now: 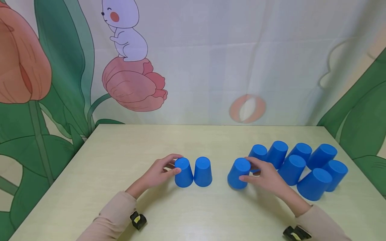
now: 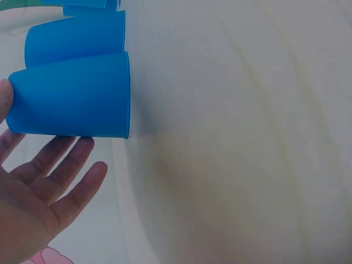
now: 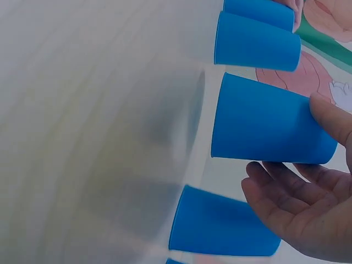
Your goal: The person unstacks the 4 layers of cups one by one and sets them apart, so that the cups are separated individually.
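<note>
Blue plastic cups stand upside down on a pale table (image 1: 120, 150). My left hand (image 1: 178, 164) grips the left cup (image 1: 183, 174) of a touching pair, thumb in front and fingers over the far side. Its neighbour (image 1: 202, 172) stands free. In the left wrist view the thumb touches this cup (image 2: 71, 96) and the fingers (image 2: 66, 170) lie along its side. My right hand (image 1: 246, 169) grips a single cup (image 1: 238, 175), which leans slightly left. The right wrist view shows that cup (image 3: 264, 121) between the thumb and the fingers (image 3: 280, 187).
A cluster of several upside-down blue cups (image 1: 301, 164) fills the table's right side, just behind my right hand. A printed cloth backdrop (image 1: 193, 67) hangs behind the far table edge. Black wrist devices (image 1: 138, 220) sit on both sleeves.
</note>
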Tool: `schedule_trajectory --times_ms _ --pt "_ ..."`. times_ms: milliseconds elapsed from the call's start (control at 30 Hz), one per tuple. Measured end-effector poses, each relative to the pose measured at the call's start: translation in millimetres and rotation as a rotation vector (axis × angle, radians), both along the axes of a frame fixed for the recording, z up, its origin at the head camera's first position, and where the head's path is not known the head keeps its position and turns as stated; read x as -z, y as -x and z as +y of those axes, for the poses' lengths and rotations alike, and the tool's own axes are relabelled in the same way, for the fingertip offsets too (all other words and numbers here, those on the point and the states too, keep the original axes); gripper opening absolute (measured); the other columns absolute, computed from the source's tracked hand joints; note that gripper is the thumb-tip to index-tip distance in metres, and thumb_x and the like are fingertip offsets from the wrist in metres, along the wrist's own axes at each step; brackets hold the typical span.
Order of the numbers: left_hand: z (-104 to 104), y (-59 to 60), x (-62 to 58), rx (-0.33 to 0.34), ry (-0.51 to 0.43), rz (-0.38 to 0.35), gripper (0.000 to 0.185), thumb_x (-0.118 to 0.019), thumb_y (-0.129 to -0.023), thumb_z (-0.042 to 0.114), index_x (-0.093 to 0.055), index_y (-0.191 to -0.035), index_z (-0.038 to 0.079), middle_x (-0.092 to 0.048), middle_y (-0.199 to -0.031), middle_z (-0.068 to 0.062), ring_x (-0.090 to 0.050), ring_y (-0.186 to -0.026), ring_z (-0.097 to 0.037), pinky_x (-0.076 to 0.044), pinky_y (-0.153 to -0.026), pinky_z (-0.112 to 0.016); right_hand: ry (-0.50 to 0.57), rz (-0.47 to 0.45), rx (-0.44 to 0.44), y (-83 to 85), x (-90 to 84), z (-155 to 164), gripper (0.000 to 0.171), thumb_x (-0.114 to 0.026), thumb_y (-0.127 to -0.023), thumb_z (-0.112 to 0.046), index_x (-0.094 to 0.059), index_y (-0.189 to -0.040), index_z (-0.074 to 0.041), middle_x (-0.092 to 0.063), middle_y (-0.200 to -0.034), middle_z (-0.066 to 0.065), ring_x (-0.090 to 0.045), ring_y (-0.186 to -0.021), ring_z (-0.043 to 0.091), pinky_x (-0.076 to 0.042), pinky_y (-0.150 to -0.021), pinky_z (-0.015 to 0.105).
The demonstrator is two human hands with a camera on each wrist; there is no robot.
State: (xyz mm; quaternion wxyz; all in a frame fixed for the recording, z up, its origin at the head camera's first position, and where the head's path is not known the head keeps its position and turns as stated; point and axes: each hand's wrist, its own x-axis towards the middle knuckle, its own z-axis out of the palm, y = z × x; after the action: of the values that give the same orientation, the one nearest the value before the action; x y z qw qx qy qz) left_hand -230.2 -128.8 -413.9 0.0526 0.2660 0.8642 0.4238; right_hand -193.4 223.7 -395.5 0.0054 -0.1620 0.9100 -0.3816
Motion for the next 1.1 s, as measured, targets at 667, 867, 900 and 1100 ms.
schedule_trajectory --times_ms 667,867,900,1100 --pt "-0.1 -0.5 -0.4 -0.007 0.001 -0.008 0.045 -0.057 -0.090 0.028 -0.045 -0.130 0.011 -0.059 -0.114 -0.015 -0.059 -0.097 -0.029 -0.050 -0.076 -0.040 -0.052 -0.021 0.110 -15.2 -5.5 43.1 0.063 -0.071 -0.079 -0.032 -0.047 -0.126 0.002 -0.059 -0.111 0.020 -0.057 -0.097 0.034 -0.050 -0.076 0.044" --pt "-0.1 -0.4 0.2 -0.007 0.001 -0.008 0.045 -0.057 -0.090 0.028 -0.045 -0.130 0.010 -0.059 -0.114 -0.015 -0.059 -0.097 -0.030 -0.050 -0.076 -0.040 -0.078 -0.041 0.145 -17.9 -5.0 55.2 0.066 -0.070 -0.079 -0.034 -0.045 -0.128 0.003 -0.056 -0.115 0.024 -0.056 -0.098 0.037 -0.049 -0.078 0.048" --pt "0.0 -0.4 0.2 -0.008 0.000 -0.008 0.045 -0.057 -0.090 0.028 -0.045 -0.130 0.011 -0.059 -0.114 -0.015 -0.059 -0.097 -0.029 -0.050 -0.076 -0.039 -0.081 -0.041 0.148 -18.0 -4.5 57.3 0.066 -0.069 -0.079 -0.035 -0.044 -0.128 0.003 -0.055 -0.115 0.024 -0.056 -0.098 0.037 -0.049 -0.078 0.048" --pt "-0.1 -0.3 0.4 -0.005 -0.003 -0.008 0.044 -0.057 -0.090 0.028 -0.045 -0.130 0.012 -0.060 -0.113 -0.015 -0.059 -0.096 -0.029 -0.050 -0.076 -0.040 -0.098 -0.049 0.164 -18.4 -1.2 66.5 0.068 -0.069 -0.080 -0.034 -0.042 -0.129 0.005 -0.052 -0.119 0.028 -0.054 -0.101 0.042 -0.047 -0.080 0.052"
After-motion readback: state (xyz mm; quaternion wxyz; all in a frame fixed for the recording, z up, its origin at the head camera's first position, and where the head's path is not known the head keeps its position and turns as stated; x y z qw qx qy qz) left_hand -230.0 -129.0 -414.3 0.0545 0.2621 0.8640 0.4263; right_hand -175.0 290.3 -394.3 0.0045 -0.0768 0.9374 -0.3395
